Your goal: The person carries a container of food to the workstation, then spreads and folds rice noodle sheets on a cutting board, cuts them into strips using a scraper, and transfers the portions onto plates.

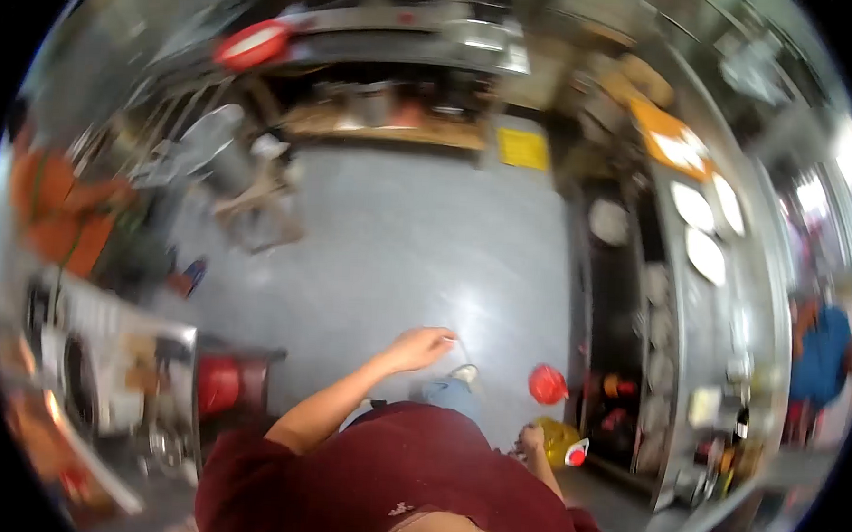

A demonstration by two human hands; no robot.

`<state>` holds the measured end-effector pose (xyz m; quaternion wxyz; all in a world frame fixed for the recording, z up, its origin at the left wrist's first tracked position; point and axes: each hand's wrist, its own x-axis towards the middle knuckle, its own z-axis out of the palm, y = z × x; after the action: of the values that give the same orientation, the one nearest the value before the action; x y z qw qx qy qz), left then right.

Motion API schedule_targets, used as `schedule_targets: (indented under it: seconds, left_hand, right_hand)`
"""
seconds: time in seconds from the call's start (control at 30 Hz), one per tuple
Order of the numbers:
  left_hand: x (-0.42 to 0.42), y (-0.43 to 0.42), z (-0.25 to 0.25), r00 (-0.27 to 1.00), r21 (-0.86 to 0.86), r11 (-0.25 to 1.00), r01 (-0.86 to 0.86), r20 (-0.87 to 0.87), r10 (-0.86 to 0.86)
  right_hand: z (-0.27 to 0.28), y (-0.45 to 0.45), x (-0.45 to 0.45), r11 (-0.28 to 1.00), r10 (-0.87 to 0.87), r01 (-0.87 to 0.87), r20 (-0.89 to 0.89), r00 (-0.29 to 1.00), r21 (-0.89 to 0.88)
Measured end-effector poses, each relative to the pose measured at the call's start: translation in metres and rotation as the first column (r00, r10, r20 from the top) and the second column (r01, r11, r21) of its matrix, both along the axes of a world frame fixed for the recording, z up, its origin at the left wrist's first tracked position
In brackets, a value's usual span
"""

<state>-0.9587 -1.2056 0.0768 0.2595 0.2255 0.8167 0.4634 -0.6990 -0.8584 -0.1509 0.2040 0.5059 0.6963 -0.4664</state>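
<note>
My right hand (531, 436) is closed on a large bottle of yellow oil (556, 435), down at my right side. The bottle is tilted, and its red cap (577, 457) points right and toward me. Just beyond it is a small red round container (547, 384); whether it stands on the floor I cannot tell. My left hand (422, 349) is held out in front of my body over the floor, its fingers pinched together. A small pale spot shows at the fingertips, too blurred to name.
A steel counter (747, 328) with white plates (705, 255) and bottles runs along the right, shelves below. Ahead is a cooking range with a red basin (253, 45). A person in orange (62, 207) stands left, and a person in blue (821, 355) is far right.
</note>
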Motion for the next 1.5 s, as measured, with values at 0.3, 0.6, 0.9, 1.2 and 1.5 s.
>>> schedule_targets:
  seconds: [0.3,0.6,0.9,1.2,1.5]
  left_hand:
    - [-0.117,0.212,0.044,0.97,-0.028,0.97,0.241,0.017,-0.241]
    - [-0.311,0.359,0.019,0.947,0.05,0.947,0.318,0.026,-0.32]
    - [-0.534,0.583,0.08,0.852,0.17,0.836,0.522,-0.152,-0.501]
    - [-0.663,0.83,0.067,0.882,0.261,0.846,0.465,-0.056,-0.468]
    - [-0.756,0.976,0.003,0.824,-0.055,0.899,0.435,-0.378,-0.422]
  right_hand:
    - [0.07,0.133,-0.118,0.969,-0.244,0.244,-0.243,0.939,-0.027]
    - [0.15,0.288,-0.315,0.885,-0.332,0.466,-0.693,0.64,0.006]
    - [0.223,0.397,-0.406,0.688,-0.412,0.704,-0.704,0.579,0.176]
    - [0.234,0.47,-0.477,0.61,-0.44,0.771,-0.729,0.524,0.186]
    - [0.258,0.521,-0.629,0.695,-0.461,0.716,-0.722,0.516,0.068]
